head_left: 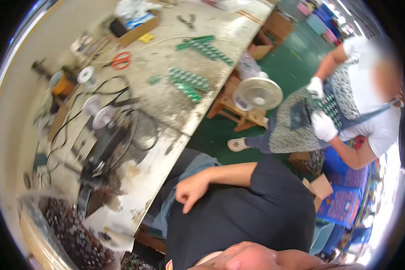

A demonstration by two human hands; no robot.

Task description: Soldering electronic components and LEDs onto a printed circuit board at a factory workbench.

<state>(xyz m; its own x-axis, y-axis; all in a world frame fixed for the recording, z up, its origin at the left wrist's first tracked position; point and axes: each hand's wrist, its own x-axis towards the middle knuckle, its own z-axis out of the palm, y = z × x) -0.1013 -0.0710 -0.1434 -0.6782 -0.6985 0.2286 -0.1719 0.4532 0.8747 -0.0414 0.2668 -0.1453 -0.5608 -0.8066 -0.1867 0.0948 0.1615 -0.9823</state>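
Observation:
My right hand (192, 191) hangs over my lap beside the bench's front edge, fingers curled, with nothing seen in it. My left hand is out of the picture. On the worn white bench (166, 139), the nearest things to my right hand are a black bench machine (99, 155) with cables and white spools (103, 118). Farther along lie green circuit-board strips with white marks (189, 80), and more of them (204, 47) beyond. A co-worker in white gloves stands at the right, holding similar green boards (328, 108) in both hands.
Orange-handled scissors (120, 60), pliers (186, 21) and a cardboard box (139, 29) lie toward the bench's far end. A heap of small dark parts (72, 229) fills the near left corner. A white fan (258, 93) stands on a wooden stool (231, 105); blue crates (342, 207) are stacked at right.

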